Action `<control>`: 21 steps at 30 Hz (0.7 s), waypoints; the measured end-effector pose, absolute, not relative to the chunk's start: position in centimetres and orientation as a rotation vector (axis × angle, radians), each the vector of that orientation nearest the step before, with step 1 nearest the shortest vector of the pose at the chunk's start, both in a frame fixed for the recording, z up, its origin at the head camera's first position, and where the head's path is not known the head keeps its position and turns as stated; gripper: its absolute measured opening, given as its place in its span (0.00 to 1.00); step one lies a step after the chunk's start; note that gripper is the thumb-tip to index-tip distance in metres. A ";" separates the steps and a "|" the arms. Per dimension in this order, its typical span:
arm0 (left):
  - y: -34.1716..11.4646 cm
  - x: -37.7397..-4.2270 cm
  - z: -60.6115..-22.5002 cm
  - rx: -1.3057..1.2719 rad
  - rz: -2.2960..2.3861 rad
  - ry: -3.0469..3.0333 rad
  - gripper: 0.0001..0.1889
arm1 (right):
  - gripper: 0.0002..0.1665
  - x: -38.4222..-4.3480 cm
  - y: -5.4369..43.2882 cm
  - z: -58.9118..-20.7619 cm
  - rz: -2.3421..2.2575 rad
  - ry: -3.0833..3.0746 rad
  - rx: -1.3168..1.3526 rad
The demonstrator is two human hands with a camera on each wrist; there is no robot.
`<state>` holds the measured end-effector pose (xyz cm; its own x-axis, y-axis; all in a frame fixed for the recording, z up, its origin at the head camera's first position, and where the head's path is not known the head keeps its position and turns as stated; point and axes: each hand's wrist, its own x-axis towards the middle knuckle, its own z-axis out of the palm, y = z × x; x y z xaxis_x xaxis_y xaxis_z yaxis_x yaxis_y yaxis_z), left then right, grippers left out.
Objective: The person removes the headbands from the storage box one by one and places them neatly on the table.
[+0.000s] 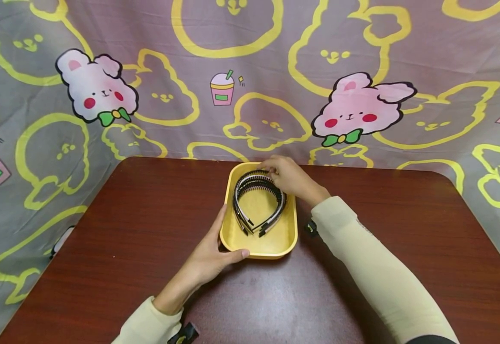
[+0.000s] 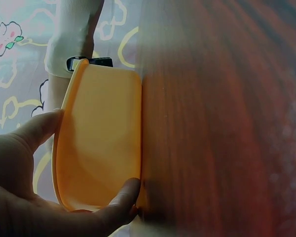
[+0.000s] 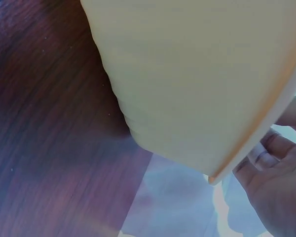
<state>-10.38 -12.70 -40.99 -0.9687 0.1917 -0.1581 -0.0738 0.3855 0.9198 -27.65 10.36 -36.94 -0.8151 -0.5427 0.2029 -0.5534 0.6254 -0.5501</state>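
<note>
A yellow plastic bin (image 1: 275, 251) with rounded corners sits on the table. Inside it lies a bunch of several hair headbands (image 1: 242, 210), mostly black and toothed, with a pale one among them; their arch points to the far end. My left hand (image 1: 208, 255) holds the bin's near left corner, thumb on the near rim and fingers along the left wall (image 2: 103, 133). At the far right corner my right hand (image 1: 286, 174) reaches over the rim with curled fingers and pinches the headbands at their arch. The fingertips are partly hidden; the right wrist view shows curled fingers (image 3: 274, 145) behind the rim.
The dark red-brown wooden table (image 1: 146, 229) runs out on both sides of the bin. Behind it and at both sides hangs a cloth (image 1: 267, 71) printed with yellow outlines and pink rabbits. It meets the table's far edge close behind the bin.
</note>
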 end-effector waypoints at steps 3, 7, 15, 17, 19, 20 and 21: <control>-12.7 -10.4 -41.0 0.101 1.609 2.410 0.63 | 0.24 -27.5 10.4 -36.6 0.982 -2.850 0.931; -12.7 -10.4 -40.9 0.107 1.617 2.408 0.63 | 0.24 -27.4 10.5 -36.3 0.980 -2.856 0.923; -12.7 -10.3 -40.9 0.102 1.616 2.411 0.63 | 0.23 -27.4 10.7 -35.5 0.974 -2.828 0.925; -12.7 -10.3 -41.0 0.104 1.615 2.412 0.63 | 0.22 -27.4 10.8 -35.4 1.002 -2.838 0.903; -12.7 -10.3 -41.0 0.105 1.620 2.411 0.63 | 0.21 -27.4 11.1 -35.2 1.047 -2.847 0.872; -12.7 -10.3 -41.0 0.109 1.621 2.411 0.63 | 0.21 -27.5 11.2 -35.2 1.062 -2.845 0.864; -12.7 -10.3 -41.0 0.109 1.620 2.412 0.63 | 0.21 -27.5 11.3 -35.1 1.073 -2.841 0.859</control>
<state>-10.27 -12.74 -40.98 -0.9699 0.1909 -0.1513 -0.0679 0.3846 0.9206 -27.54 11.26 -35.11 -0.8516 -0.4951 0.1723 -0.4853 0.6203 -0.6161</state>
